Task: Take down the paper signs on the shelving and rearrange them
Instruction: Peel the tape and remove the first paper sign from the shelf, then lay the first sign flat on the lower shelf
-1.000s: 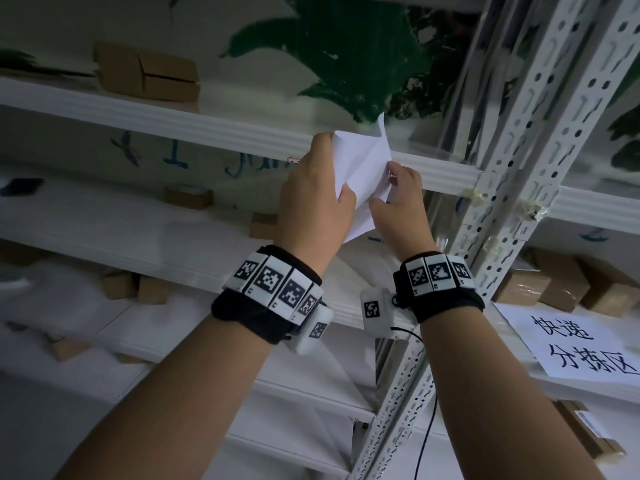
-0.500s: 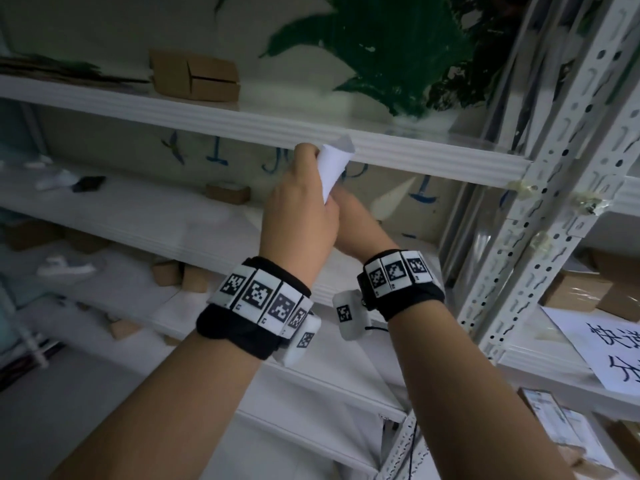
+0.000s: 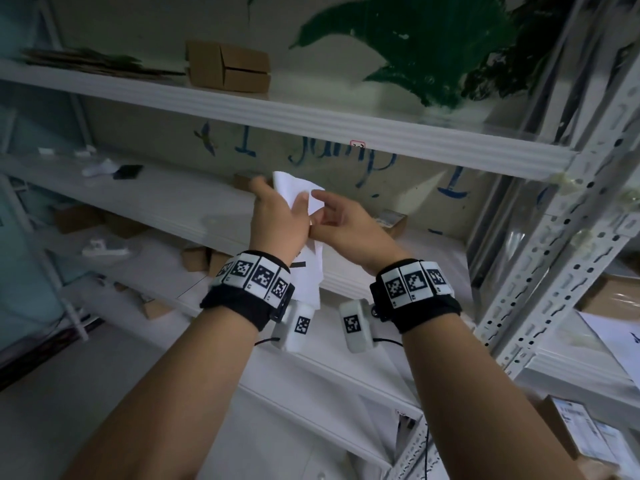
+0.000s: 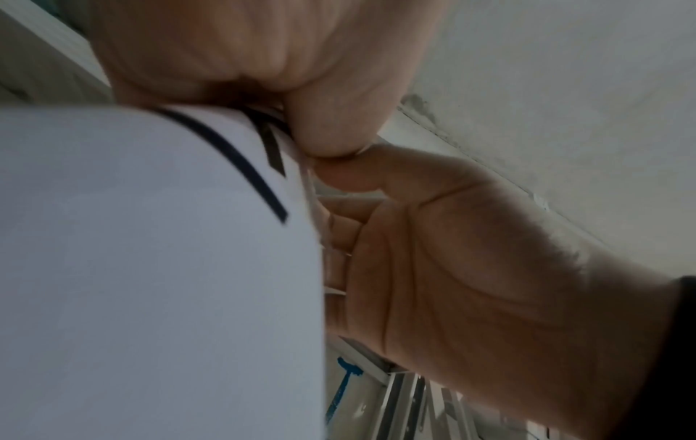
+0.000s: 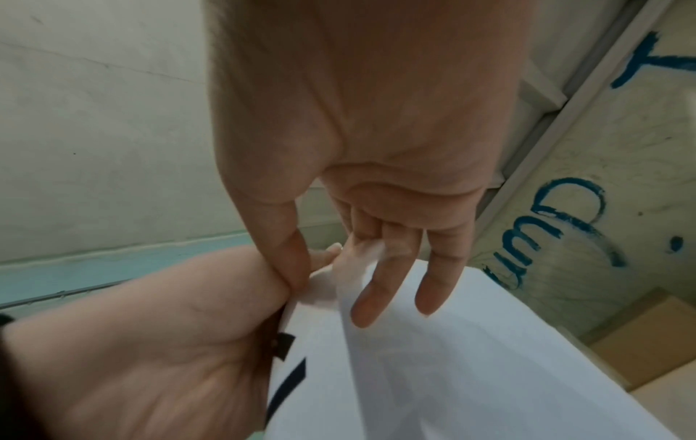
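A white paper sign (image 3: 294, 185) with black strokes is off the shelving and bent between both hands, below the upper shelf beam (image 3: 311, 123). My left hand (image 3: 278, 202) grips it from the left, the thumb pinching its printed face (image 4: 150, 268). My right hand (image 3: 332, 216) meets it from the right. Its thumb presses the sheet's edge by the left thumb, and its nearly straight fingers (image 5: 365, 312) lie on the other side of the paper (image 5: 471, 357). A second sign (image 3: 616, 337) lies on the right-hand shelf, mostly cut off.
A perforated white upright (image 3: 554, 271) stands just to the right of my hands. Cardboard boxes (image 3: 227, 65) sit on the top shelf, and smaller ones (image 3: 197, 258) on the lower shelves. The wall behind carries blue writing (image 3: 346, 161).
Both hands brought the sign down from the upper shelf beam to the level below and leftward. The sheet went from spread to bent, and the right fingers straightened.
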